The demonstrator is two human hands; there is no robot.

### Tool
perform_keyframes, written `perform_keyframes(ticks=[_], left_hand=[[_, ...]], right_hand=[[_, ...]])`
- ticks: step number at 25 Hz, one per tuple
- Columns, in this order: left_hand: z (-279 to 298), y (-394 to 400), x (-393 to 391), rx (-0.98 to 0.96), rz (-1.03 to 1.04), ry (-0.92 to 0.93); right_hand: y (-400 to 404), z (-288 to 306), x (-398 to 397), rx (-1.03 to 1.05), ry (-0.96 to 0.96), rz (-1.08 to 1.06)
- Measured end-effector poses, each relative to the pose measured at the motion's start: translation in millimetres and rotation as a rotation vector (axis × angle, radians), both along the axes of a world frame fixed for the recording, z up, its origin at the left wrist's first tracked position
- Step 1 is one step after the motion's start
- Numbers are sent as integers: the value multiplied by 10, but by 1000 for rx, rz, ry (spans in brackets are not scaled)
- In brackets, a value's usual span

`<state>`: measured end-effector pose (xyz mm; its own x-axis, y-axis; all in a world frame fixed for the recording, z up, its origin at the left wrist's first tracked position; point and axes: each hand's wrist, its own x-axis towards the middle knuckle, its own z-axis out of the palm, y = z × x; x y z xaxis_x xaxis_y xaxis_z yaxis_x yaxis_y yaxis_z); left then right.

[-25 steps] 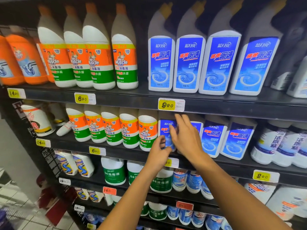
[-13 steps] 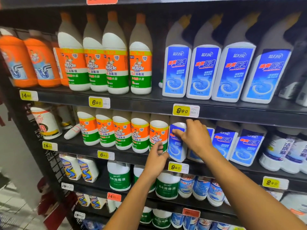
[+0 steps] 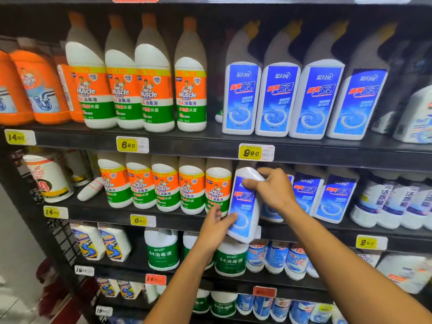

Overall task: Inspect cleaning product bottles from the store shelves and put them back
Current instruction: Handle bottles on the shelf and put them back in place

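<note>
With your right hand (image 3: 277, 191) gripping the shoulder of the blue-label bottle (image 3: 244, 204) and your left hand (image 3: 216, 226) cupping its base, draw it straight out past the second shelf (image 3: 187, 222) edge, clear of the Mr Muscle bottle (image 3: 216, 189) touching its left.

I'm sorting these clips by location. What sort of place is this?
Most likely a shop's cleaning-products aisle: stacked black shelves hold rows of identical Mr Muscle bottles, and yellow price tags run along the shelf edges. Both hands hold a blue-labelled bottle.
</note>
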<state>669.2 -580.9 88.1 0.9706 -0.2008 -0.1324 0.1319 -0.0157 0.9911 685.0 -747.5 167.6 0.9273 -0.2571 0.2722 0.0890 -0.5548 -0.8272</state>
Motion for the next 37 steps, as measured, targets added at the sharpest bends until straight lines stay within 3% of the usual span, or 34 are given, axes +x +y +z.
perform_keyframes(ticks=[2, 5, 8, 12, 14, 17, 22, 29, 37], left_hand=[[-46, 120, -68, -50, -99, 79], [-132, 321, -265, -34, -285, 109], [-180, 444, -591, -159, -382, 99], [-78, 342, -1154, -149, -221, -24], [25, 224, -1430, -146, -126, -75], [195, 16, -1848, -193, -67, -150], [450, -358, -2465, -238, -54, -288], [857, -626, -2809, -292, -82, -434], [1248, -606, -2920, -230, -174, -424]], right_hand=[[19, -82, -83, 214, 78, 119], [89, -175, -273, 314, 155, 223], [120, -164, -526, 405, 173, 300], [26, -54, -1025, 422, 105, 435], [-85, 35, -1305, 528, 85, 492], [-278, 180, -1720, 655, 48, 618], [-513, 361, -2371, 634, 34, 805], [-720, 746, -2871, 624, -160, 820], [-652, 1051, -3034, 626, -232, 591]])
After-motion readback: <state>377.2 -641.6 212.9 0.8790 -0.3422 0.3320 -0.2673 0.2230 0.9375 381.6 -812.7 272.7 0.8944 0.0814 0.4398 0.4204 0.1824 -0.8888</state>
